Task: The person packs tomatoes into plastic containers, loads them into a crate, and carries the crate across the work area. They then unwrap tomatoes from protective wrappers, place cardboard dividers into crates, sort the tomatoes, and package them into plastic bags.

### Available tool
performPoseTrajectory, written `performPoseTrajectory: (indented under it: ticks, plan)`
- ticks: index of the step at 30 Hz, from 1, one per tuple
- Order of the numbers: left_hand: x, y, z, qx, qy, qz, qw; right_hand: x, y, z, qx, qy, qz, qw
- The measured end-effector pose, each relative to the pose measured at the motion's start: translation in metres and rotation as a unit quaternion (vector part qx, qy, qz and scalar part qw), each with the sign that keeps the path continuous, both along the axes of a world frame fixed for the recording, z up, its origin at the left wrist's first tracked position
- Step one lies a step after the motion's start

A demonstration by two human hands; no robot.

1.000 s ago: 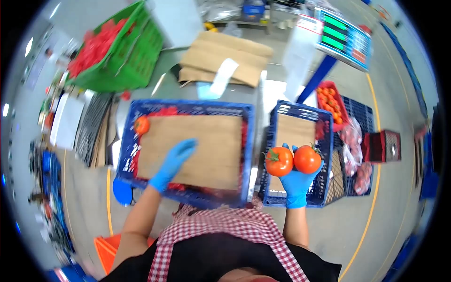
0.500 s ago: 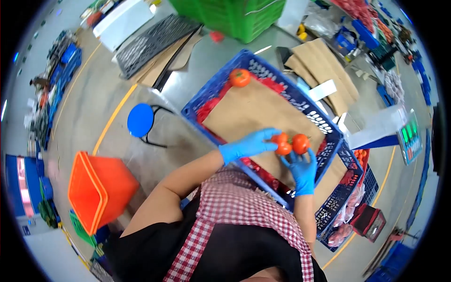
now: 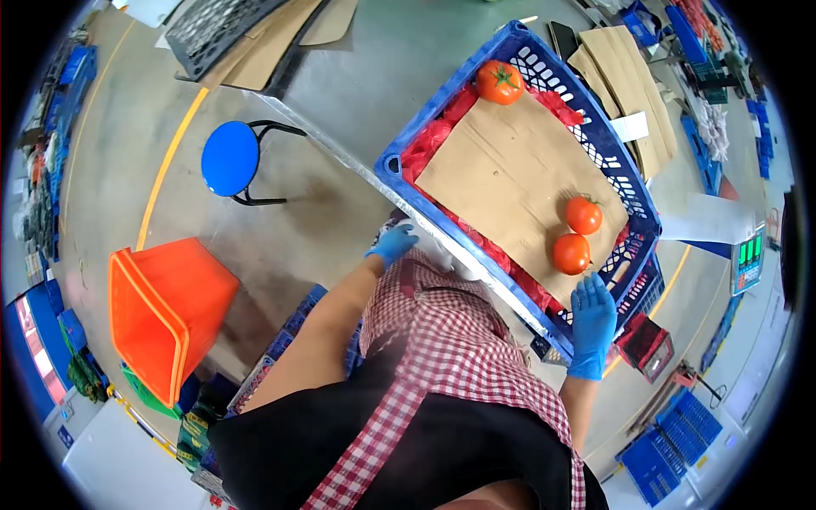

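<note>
A blue plastic crate (image 3: 408, 140) stands tilted in view on the metal table, lined with brown cardboard (image 3: 501, 170) over red wrapping. One tomato (image 3: 500, 82) sits in its far left corner. Two more, an upper tomato (image 3: 584, 214) and a lower tomato (image 3: 571, 253), lie close together towards the right end. My right hand (image 3: 592, 319), in a blue glove, is at the crate's near right corner, fingers stretched out and holding nothing. Outside the crate, my gloved left hand (image 3: 393, 244) is low in front of the checked apron (image 3: 450, 331), fingers loosely bent, with nothing visible in it.
A blue round stool (image 3: 230, 159) and an orange bin (image 3: 170, 297) stand on the floor to the left. Folded cardboard (image 3: 629, 93) lies beyond the crate. At the right is a scale display (image 3: 749, 259). A dark mesh crate (image 3: 212, 34) lies at the table's far left.
Both hands have left the tomatoes at the crate's right end. My left hand has drawn back to the apron, my right to the near right corner. The view has shifted.
</note>
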State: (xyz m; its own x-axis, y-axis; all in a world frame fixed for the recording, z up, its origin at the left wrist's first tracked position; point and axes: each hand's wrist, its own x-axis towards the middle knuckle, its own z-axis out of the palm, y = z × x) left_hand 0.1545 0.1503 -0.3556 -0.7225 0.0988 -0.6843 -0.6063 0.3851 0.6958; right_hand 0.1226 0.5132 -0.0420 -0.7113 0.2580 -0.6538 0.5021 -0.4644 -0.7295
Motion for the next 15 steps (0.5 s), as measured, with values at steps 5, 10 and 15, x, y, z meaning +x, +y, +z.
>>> performPoseTrajectory:
  ticks: [5, 10, 15]
  plan:
    - [-0.017, 0.06, 0.027, -0.089, 0.046, -0.102, 0.99, 0.036, 0.002, -0.024, 0.441, 0.027, 0.244, 0.863]
    - [-0.006, 0.098, 0.018, -0.253, 0.126, -0.212, 0.936, 0.05, 0.001, -0.039, 0.498, -0.013, 0.286, 0.818]
    - [0.008, 0.093, -0.044, -0.168, 0.18, -0.226, 0.942, 0.044, -0.016, -0.028, 0.451, -0.025, 0.273, 0.85]
